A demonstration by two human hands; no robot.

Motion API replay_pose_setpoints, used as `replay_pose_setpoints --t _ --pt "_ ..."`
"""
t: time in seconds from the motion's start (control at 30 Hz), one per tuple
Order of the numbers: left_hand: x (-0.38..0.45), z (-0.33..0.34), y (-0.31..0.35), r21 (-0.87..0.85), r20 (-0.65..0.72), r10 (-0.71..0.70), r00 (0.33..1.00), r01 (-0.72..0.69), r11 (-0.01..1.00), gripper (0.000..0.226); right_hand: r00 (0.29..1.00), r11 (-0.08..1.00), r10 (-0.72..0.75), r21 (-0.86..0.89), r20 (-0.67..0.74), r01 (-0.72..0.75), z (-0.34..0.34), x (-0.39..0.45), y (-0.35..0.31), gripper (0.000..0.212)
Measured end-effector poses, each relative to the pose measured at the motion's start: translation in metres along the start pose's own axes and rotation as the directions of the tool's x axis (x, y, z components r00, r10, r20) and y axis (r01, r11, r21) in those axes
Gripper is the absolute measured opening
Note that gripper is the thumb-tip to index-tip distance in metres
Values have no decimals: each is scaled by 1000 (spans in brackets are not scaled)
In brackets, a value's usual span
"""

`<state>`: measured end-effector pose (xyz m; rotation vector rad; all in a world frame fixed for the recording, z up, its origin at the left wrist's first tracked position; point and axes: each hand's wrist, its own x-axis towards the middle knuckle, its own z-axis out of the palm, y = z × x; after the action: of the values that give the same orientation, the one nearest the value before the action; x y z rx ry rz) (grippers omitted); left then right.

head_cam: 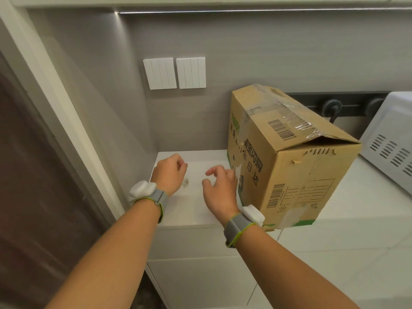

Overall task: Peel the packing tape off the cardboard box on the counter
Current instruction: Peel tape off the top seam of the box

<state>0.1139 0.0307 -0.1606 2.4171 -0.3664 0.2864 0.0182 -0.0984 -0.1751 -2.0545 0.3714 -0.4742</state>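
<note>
A brown cardboard box (pixel 289 166) with green print and barcodes stands slightly askew on the white counter (pixel 191 212), right of both hands. Wrinkled clear packing tape (pixel 289 114) runs along its top and down its left face. A loose whitish tape end (pixel 238 173) sticks out low on that left face, and another whitish strip (pixel 292 216) is on the bottom front corner. My right hand (pixel 219 188) hovers at the loose end, thumb and forefinger apart, its far fingertips beside the tape. My left hand (pixel 170 175) hangs over the counter to the left, fingers curled in, holding nothing.
A white microwave (pixel 390 143) stands right of the box. Two white switch panels (pixel 174 73) are on the grey wall behind, and a dark socket rail (pixel 332 107) runs behind the box. A side wall closes the counter's left end. White drawer fronts (pixel 200 275) lie below.
</note>
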Motion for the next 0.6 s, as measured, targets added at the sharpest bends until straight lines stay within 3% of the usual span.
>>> replay_pose_setpoints --t 0.13,0.3,0.43,0.6 --pt "-2 -4 16 -47 34 13 999 -11 999 18 938 890 -338 -351 -80 291 -18 8 -29 15" --pt "-5 -15 50 -65 42 115 992 -112 992 13 849 710 -518 -605 -102 361 -45 15 -57 21" --pt "-6 -19 72 -111 56 208 977 -201 973 16 797 540 -597 -780 -92 315 -62 21 -72 28" --pt "0 -18 96 -120 41 285 958 -279 953 10 821 416 -559 -895 -113 161 -80 28 -75 24"
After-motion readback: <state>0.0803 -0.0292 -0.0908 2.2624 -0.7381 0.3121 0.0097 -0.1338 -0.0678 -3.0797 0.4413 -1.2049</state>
